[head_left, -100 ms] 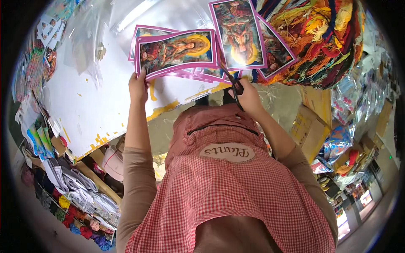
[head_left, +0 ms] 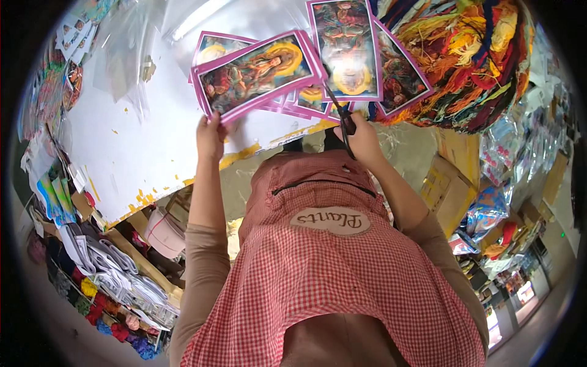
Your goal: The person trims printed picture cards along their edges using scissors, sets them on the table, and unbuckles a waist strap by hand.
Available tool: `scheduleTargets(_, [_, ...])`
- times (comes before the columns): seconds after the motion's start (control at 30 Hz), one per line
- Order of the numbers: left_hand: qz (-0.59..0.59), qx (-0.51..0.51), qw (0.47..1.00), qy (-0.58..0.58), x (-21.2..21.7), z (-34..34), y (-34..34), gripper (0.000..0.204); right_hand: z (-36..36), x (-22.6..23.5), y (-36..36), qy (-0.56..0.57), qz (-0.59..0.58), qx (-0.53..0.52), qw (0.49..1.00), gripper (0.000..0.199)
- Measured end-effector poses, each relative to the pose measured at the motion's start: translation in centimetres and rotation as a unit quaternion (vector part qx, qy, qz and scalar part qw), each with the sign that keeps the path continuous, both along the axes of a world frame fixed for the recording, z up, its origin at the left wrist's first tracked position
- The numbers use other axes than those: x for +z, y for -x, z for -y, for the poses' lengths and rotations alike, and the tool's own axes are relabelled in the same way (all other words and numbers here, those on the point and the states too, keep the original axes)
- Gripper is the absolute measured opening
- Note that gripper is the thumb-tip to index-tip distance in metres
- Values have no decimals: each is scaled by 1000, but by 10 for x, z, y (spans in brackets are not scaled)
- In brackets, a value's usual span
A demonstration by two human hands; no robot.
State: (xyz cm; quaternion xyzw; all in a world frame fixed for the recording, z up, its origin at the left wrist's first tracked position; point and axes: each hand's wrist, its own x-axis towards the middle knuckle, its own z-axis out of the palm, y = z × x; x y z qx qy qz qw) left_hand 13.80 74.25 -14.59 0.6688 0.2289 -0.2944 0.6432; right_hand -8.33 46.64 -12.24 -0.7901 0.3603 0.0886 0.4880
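My left hand [head_left: 211, 137] pinches the near left corner of a purple-bordered picture print [head_left: 254, 73], which shows a figure with a yellow halo. The print is tilted, its right end raised above other prints. In my right hand [head_left: 362, 140] is a pair of dark-handled scissors [head_left: 346, 122], the blades pointing up and left to the print's right edge. Whether the blades touch the paper I cannot tell. Beneath and behind lie more purple-edged prints, partly covered. Another print [head_left: 347, 55] lies to the right, overlapping a slanted print [head_left: 400, 73].
A big heap of coloured thread [head_left: 458, 67] fills the table's right end. Clear plastic sheeting [head_left: 125, 43] lies on the white table [head_left: 122, 159], whose near edge is worn yellow. Cardboard boxes [head_left: 449, 189] stand at right; folded papers [head_left: 110, 263] are stacked at lower left.
My left hand has shifted slightly right and toward me. The held print has turned counterclockwise, its right end rising. My right hand with the scissors has barely moved.
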Motion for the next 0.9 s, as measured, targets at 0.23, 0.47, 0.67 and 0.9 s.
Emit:
scheduleTargets(0.23, [-11, -128, 989, -78, -18, -36, 47, 26, 2, -12, 0, 6, -8, 12, 1000, 35])
scheduleTargets(0.47, [85, 3, 991, -107, -27, -11, 18, 23, -2, -10, -11, 1, -25, 21, 999, 35])
scheduleTargets(0.67, [-16, -168, 985, -45, -24, 10, 28, 15, -9, -3, -17, -11, -35, 26, 999, 36])
scheduleTargets(0.9, [-30, -63, 997, -27, -19, 21, 32, 14, 0, -6, -18, -12, -85, 49, 995, 35])
